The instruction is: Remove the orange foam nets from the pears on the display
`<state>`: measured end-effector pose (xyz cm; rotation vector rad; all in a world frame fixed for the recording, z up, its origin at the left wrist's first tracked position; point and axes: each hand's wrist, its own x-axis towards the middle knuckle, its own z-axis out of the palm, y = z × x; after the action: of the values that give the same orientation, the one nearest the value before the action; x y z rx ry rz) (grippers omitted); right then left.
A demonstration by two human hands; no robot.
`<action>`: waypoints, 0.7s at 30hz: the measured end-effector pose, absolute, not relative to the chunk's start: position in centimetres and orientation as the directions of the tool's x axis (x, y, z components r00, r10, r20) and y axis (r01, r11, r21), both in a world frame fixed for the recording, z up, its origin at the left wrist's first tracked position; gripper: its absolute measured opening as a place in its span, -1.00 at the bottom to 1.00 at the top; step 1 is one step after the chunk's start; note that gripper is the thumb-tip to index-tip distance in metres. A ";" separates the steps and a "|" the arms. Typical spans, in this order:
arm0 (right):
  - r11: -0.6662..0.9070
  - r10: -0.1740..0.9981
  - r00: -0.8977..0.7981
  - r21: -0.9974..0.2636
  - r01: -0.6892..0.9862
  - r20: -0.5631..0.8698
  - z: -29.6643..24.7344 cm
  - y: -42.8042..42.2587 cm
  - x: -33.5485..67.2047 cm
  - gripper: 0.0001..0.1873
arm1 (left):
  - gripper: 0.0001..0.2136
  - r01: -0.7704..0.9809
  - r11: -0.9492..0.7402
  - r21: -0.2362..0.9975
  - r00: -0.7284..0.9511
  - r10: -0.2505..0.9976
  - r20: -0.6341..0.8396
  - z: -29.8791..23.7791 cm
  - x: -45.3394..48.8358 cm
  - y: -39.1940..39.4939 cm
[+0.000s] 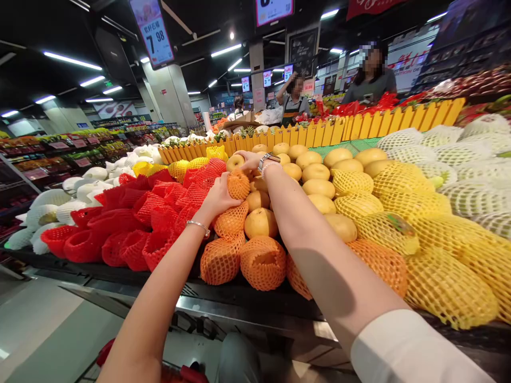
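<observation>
My left hand [222, 196] is curled around a round fruit in an orange foam net [238, 186], thumb on its near side. Just beyond it, my right hand [254, 159] has its fingers on a bare tan pear [235, 162] from the right. A watch [268, 158] on the right wrist hides part of the row behind. Below the hands lie more fruits in orange foam nets [263, 263] and a bare pear [261, 223]. Several uncovered pears [318, 189] spread to the right of my right forearm.
Red foam nets [131, 213] fill the left side, with white-netted fruit [48, 213] beyond. Yellow-netted fruit [443, 266] lies at right. A low yellow picket fence [319, 133] borders the back. Two people [294, 103] stand behind it. The metal display edge [223, 308] runs in front.
</observation>
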<state>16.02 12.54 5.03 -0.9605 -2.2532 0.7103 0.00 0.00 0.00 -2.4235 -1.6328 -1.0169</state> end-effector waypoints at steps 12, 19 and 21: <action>0.608 0.794 -0.450 -0.521 0.599 0.409 5.2 10.9 15.6 -0.41 | -0.28 0.985 -0.171 0.007 0.165 0.958 0.236 2.1 -0.2 2.6; 0.614 0.772 -0.507 -0.241 0.752 0.384 4.8 9.5 15.1 -0.34 | -0.32 0.986 -0.163 -0.025 0.165 0.968 0.188 1.0 0.1 3.1; 0.600 0.775 -0.502 -0.200 0.774 0.383 5.0 8.6 15.0 -0.29 | -0.23 0.987 -0.161 -0.027 0.163 0.962 0.221 0.7 0.1 3.1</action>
<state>14.96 8.59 5.00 -1.2351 -2.3949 0.0035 0.09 3.07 0.67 -2.2638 -1.9192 -0.2267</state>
